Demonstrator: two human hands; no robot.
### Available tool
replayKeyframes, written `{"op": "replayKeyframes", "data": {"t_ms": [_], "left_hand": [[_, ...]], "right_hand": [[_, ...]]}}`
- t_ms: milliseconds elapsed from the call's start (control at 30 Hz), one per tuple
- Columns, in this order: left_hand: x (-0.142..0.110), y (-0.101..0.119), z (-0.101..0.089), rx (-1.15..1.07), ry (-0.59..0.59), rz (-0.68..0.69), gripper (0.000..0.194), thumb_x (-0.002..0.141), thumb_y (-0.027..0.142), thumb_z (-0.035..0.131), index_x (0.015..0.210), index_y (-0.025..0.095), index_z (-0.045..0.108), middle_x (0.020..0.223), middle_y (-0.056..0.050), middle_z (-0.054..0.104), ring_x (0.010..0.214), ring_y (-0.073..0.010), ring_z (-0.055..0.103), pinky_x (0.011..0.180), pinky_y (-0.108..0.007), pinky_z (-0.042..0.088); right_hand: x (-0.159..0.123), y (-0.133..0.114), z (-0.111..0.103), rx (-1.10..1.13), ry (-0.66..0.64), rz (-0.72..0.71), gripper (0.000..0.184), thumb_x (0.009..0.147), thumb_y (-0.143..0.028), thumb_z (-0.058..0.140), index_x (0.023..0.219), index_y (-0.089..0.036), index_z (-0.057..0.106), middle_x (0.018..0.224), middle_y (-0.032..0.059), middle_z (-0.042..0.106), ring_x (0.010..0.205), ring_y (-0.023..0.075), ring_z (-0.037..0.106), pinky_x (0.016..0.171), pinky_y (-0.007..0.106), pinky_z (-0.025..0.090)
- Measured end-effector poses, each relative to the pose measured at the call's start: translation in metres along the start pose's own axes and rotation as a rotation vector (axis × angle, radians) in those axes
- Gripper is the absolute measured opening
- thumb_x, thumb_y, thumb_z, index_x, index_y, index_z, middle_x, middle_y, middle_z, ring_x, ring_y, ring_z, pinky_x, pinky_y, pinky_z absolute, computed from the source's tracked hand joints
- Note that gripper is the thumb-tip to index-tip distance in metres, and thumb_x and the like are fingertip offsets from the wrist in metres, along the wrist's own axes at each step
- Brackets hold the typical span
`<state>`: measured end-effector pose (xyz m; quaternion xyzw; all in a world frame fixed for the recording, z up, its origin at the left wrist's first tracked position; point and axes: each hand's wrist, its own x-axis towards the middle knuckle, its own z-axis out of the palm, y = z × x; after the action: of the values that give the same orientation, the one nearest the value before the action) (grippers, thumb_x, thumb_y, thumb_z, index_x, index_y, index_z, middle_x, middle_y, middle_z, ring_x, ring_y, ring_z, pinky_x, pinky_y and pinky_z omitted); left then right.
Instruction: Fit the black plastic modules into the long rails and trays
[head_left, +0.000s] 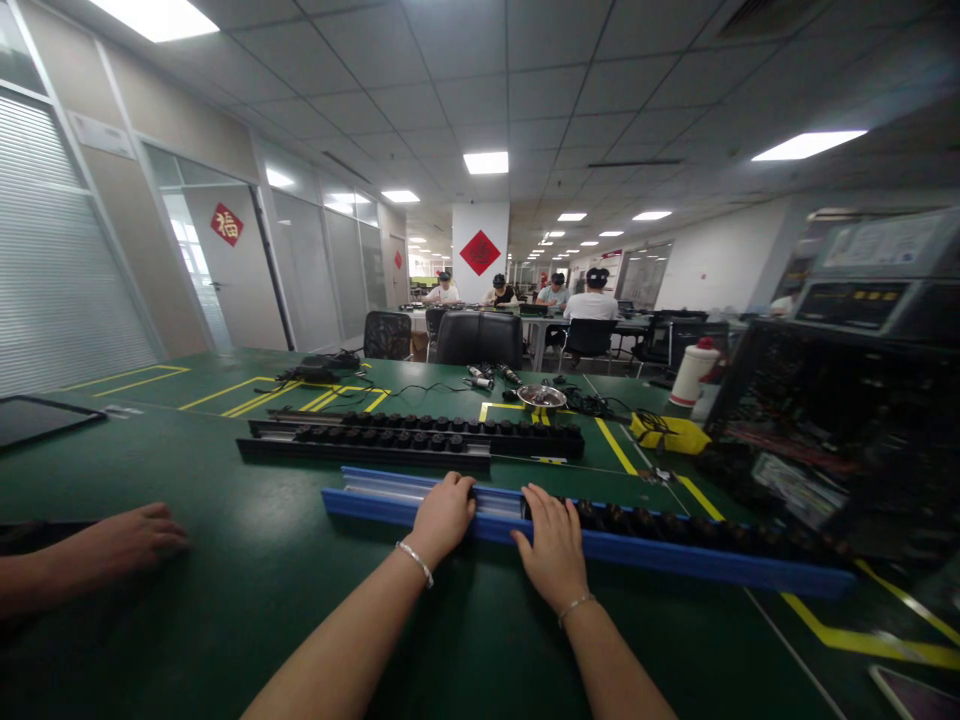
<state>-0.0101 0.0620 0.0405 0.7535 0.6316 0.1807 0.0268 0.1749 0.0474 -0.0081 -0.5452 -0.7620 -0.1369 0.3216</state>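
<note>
A long blue channel rail (675, 560) lies across the table in front of me, with a row of black rollers (637, 522) along its right part. The left part of its channel shows bare and pale inside. My left hand (445, 515) grips the rail near its middle, fingers curled over into the channel. Just to the right, my right hand (553, 545) closes over the rail at the near end of the rollers, thumb against the front wall. Its fingertips partly hide that end. Behind lie two black rails (360, 455) with similar rollers.
Another person's hand (139, 540) rests on the green table (247, 620) at left. A metal dish (541, 397), cables, a yellow object (669, 433) and a white bottle (694, 372) stand farther back. An open electronics case (810, 420) is at right; a phone-like object (911, 692) lies at the corner.
</note>
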Motion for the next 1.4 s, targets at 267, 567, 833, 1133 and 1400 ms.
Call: {"op": "replayKeyframes", "data": {"t_ms": [267,567,833,1133,1400], "left_hand": [[-0.005,-0.038,-0.013,0.043,0.028,-0.131,0.035,0.081,0.017,0.043,0.114,0.016,0.054,0.113,-0.012,0.054,0.099,-0.0198,0.057,0.088,-0.029,0.041],[-0.012,-0.071,-0.029,0.113,0.086,-0.293,0.038,0.079,0.014,0.041,0.117,0.017,0.046,0.117,-0.012,0.050,0.092,-0.0195,0.059,0.080,-0.031,0.043],[-0.014,-0.098,-0.035,0.179,0.126,-0.355,0.030,0.079,0.015,0.040,0.108,0.016,0.047,0.109,-0.011,0.053,0.088,-0.0207,0.060,0.074,-0.031,0.044],[-0.016,-0.123,-0.040,0.218,0.147,-0.392,0.027,0.079,0.019,0.040,0.104,0.016,0.048,0.108,-0.011,0.052,0.086,-0.0211,0.060,0.074,-0.031,0.045],[-0.015,-0.137,-0.047,0.216,0.124,-0.443,0.028,0.079,0.020,0.039,0.104,0.016,0.049,0.107,-0.011,0.053,0.092,-0.0220,0.060,0.077,-0.031,0.044]], "right_hand": [[0.000,0.001,0.001,0.003,0.010,-0.002,0.048,0.080,-0.027,0.047,0.127,-0.019,0.042,0.129,0.0086,0.050,0.119,0.0214,0.042,0.107,0.044,0.016],[0.000,0.002,0.000,-0.001,-0.003,0.004,0.048,0.080,-0.029,0.047,0.127,-0.020,0.042,0.129,0.0079,0.050,0.119,0.0213,0.042,0.107,0.044,0.017],[0.002,0.002,-0.004,0.045,-0.043,0.017,0.021,0.078,-0.026,0.052,0.097,-0.027,0.059,0.123,0.0028,0.052,0.115,0.0211,0.045,0.106,0.046,0.019],[0.005,0.000,-0.008,0.052,-0.075,0.051,0.015,0.076,-0.022,0.052,0.085,-0.029,0.061,0.119,0.0014,0.052,0.112,0.0210,0.045,0.104,0.048,0.021],[0.002,0.011,-0.013,0.033,-0.066,0.075,0.016,0.075,-0.019,0.051,0.085,-0.028,0.060,0.118,0.0027,0.051,0.113,0.0220,0.043,0.105,0.050,0.020]]}}
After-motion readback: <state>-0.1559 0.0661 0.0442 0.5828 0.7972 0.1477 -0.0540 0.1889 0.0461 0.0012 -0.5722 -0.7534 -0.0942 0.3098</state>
